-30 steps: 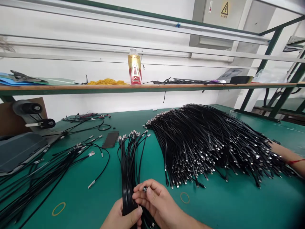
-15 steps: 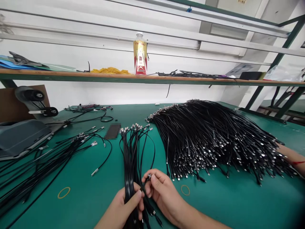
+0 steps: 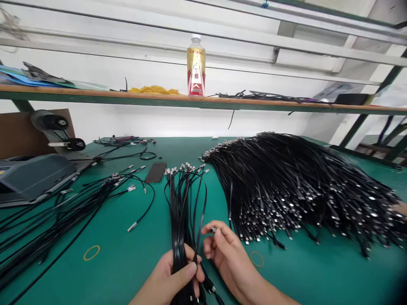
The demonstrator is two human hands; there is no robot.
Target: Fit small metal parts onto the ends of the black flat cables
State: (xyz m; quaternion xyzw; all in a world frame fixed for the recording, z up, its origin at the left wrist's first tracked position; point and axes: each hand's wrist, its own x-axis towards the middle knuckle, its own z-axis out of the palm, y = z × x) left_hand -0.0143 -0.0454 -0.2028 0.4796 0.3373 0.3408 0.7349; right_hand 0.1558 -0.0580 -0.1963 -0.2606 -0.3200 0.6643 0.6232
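A bundle of black cables [image 3: 178, 212] with silvery connectors at its far ends runs toward me across the green table. My left hand [image 3: 179, 275] is wrapped round this bundle, its thumb pressing on the cables. Just to the right, my right hand [image 3: 230, 258] pinches a small dark and silvery piece [image 3: 213, 229] between thumb and forefinger; exactly what it is cannot be made out. Some loose cable ends [image 3: 210, 286] hang between the two hands. A yellow rubber band [image 3: 257, 259] lies right of my right hand.
A large heap of black cables [image 3: 286, 182] covers the right side, with part of another person's hand [image 3: 401, 208] at its edge. More cables [image 3: 95, 199], a rubber band [image 3: 92, 253] and a grey machine [image 3: 34, 176] are at left. A bottle [image 3: 196, 67] stands on the shelf [image 3: 143, 96].
My right hand has moved away from my left, and the gap between them has widened. The view has shifted, and less of the other person's arm shows.
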